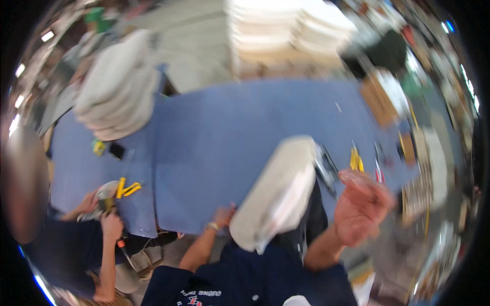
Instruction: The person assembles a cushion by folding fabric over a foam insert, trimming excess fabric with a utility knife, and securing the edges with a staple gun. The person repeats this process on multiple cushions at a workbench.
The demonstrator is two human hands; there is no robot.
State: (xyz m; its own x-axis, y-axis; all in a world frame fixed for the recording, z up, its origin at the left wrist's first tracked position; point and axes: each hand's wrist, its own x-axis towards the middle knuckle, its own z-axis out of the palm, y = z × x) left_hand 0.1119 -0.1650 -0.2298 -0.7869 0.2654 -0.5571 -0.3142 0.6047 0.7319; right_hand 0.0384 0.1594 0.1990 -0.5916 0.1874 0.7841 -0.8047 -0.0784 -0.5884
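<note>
A blue two-section worktable stands on a grey workshop floor; a co-worker is at its left end. Count: one stack of pale pads on the table, two yellow-handled tools, one red-handled tool, one beige padded panel. The panel is tilted between both hands. Left hand: beside the panel's left edge; grip cannot be determined. Right hand: raised, clear of the panel, fingers bent and unclosed
</note>
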